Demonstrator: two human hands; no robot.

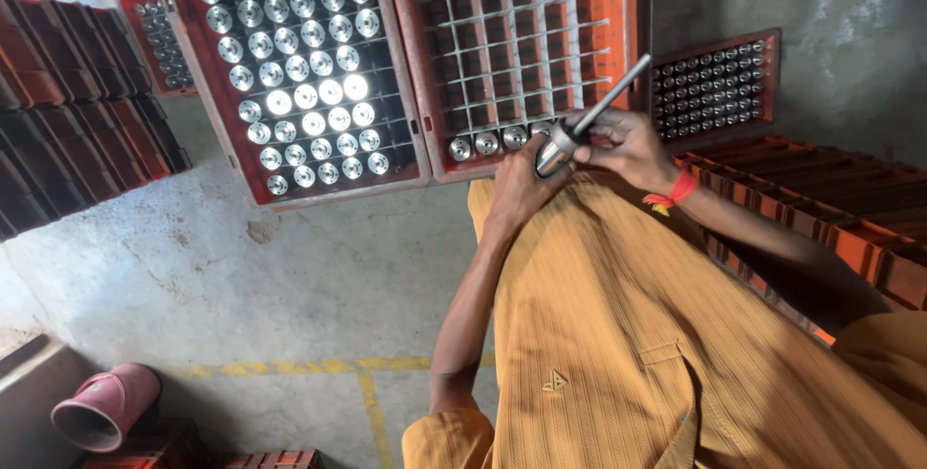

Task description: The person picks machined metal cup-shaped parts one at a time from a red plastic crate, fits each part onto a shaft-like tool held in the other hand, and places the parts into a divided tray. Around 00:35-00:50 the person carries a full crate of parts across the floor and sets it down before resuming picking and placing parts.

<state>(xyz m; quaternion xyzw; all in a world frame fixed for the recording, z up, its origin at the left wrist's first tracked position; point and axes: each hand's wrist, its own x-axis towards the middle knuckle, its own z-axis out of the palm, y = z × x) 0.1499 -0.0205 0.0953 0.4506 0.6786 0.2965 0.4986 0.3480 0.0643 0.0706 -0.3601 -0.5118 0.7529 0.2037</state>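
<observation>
Grey concrete floor [319, 266], yellow painted lines [319, 366], stacked red crates [77, 102], dim light

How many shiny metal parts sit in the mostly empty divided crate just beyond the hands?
4 visible, all in the crate front row: parts at and. The left hand and held metal piece may hide more.

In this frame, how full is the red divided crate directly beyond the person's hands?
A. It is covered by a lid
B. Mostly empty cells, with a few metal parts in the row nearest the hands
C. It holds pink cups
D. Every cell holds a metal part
B: the red divided crate shows bare white dividers across most cells, with only a few round metal parts in its nearest row.
</observation>
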